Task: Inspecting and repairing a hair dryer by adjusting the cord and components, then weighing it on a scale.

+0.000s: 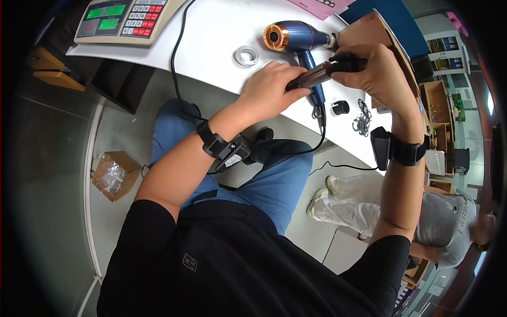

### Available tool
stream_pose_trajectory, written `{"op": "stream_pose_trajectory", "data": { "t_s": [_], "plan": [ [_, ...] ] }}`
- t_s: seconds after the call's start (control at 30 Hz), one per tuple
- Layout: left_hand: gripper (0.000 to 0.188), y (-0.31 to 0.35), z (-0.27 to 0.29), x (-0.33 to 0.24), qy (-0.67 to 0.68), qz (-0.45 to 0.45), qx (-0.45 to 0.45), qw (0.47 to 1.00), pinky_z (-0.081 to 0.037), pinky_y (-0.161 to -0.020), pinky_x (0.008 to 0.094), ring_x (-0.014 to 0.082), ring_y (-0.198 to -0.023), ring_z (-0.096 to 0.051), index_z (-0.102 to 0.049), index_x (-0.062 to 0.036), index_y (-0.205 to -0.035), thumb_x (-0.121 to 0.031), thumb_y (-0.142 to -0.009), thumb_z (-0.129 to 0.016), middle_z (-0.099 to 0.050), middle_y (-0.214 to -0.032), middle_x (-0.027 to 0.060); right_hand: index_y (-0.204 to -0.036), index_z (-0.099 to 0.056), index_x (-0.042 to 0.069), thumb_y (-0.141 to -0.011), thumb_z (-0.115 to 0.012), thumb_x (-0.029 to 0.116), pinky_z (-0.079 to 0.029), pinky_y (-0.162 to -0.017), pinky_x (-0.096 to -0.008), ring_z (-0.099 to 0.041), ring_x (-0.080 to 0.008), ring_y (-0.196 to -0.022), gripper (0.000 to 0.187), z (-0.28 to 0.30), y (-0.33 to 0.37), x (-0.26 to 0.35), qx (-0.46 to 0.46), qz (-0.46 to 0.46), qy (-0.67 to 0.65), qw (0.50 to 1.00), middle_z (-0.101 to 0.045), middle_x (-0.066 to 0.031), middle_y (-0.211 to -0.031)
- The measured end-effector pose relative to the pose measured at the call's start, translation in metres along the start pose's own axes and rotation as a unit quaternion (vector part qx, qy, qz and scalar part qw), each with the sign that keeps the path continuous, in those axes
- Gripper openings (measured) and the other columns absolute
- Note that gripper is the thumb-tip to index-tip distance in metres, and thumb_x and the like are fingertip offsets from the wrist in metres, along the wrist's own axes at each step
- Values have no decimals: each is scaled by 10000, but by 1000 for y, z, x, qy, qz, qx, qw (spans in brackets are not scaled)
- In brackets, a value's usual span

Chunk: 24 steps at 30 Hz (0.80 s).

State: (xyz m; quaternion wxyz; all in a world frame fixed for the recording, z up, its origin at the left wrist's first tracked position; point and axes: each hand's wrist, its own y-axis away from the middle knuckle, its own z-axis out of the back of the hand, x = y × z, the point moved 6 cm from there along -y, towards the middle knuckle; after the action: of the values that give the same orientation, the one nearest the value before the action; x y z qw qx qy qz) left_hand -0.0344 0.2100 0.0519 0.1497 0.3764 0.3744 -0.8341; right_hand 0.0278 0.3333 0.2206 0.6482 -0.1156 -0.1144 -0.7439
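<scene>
A dark, shiny tube-shaped thing [312,77] with a black end spans my two hands above the table edge; I cannot make out its kind. My left hand [268,89] is closed round its lower left end. At the other end, my right hand [376,67] grips the black part [346,62] between thumb and fingers. Behind and below the tube lies a blue hair dryer [305,36] with a copper-coloured rear grille; the tube and my left fingers partly cover its handle. A small black cap-like piece [340,108] and a tangled dark cord [362,119] lie below my right hand.
On the white table [219,31] are a roll of clear tape [246,55], a scale [124,21] and an open cardboard box [369,31]. A black cable [177,63] hangs over the edge. A carton [115,177] stands on the floor at left; another person [443,227] is at right.
</scene>
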Motion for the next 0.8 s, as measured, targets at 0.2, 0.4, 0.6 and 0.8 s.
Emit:
{"op": "stream_pose_trajectory", "data": {
  "t_s": [0.2,0.4,0.6,0.8],
  "plan": [
    [417,1,-2,-1,14,-19,-7,1000,-540,-877,406,299,-1035,-654,-706,-75,-1270,-358,-965,-745,-719,-1058,95,-1048,-755,-72,-788,-876,37,-512,-672,-254,-598,-69,-741,307,-8,-7,4,46,-14,-21,999,-683,-30,-809],
    [415,1,0,0,18,-17,-8,1000,-543,-881,409,299,-1044,-655,-707,-87,-1273,-357,-961,-746,-721,-1060,89,-1034,-760,-68,-783,-885,47,-489,-617,-258,-576,-71,-684,303,-11,-11,13,73,-64,48,994,-667,-30,-747],
    [385,0,-2,1,19,-3,2,1000,-550,-916,429,290,-1078,-651,-725,-123,-1225,-382,-941,-743,-718,-1049,74,-1021,-768,-65,-770,-900,53,-477,-587,-267,-561,-79,-635,307,-28,-16,2,128,-50,73,988,-658,-37,-699],
    [410,1,-1,1,19,-16,-8,1000,-541,-887,418,297,-1033,-649,-706,-108,-1275,-371,-963,-738,-710,-1031,76,-1022,-773,-68,-728,-949,82,-502,-561,-272,-585,-77,-619,374,-33,-17,3,122,-98,17,988,-659,-46,-692]
  ]
}}
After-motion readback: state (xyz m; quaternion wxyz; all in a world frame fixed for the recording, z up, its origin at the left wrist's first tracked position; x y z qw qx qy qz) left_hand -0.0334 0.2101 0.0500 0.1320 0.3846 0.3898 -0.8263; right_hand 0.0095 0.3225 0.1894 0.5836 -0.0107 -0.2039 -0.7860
